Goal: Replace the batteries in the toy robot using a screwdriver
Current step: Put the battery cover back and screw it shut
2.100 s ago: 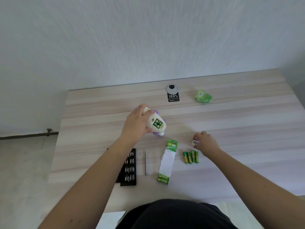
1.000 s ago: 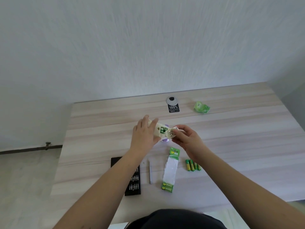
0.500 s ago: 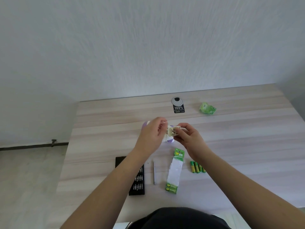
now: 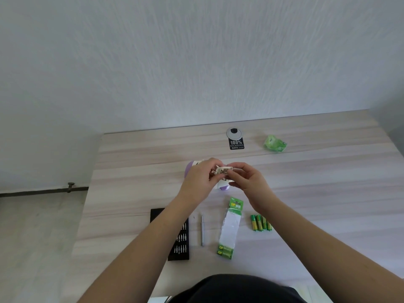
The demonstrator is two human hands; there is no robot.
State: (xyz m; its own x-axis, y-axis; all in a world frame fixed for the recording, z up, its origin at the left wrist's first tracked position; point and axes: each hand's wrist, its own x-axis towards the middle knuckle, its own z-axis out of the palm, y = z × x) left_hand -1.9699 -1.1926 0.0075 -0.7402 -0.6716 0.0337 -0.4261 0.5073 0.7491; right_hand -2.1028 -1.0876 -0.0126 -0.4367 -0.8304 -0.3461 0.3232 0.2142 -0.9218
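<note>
Left hand (image 4: 197,179) and right hand (image 4: 249,180) both grip the toy robot (image 4: 220,174) mid-table (image 4: 131,171), well clear of every edge.

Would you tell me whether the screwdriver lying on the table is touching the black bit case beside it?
Apart. The head view shows a strip of bare table between the screwdriver and the right edge of the black bit case.
</note>
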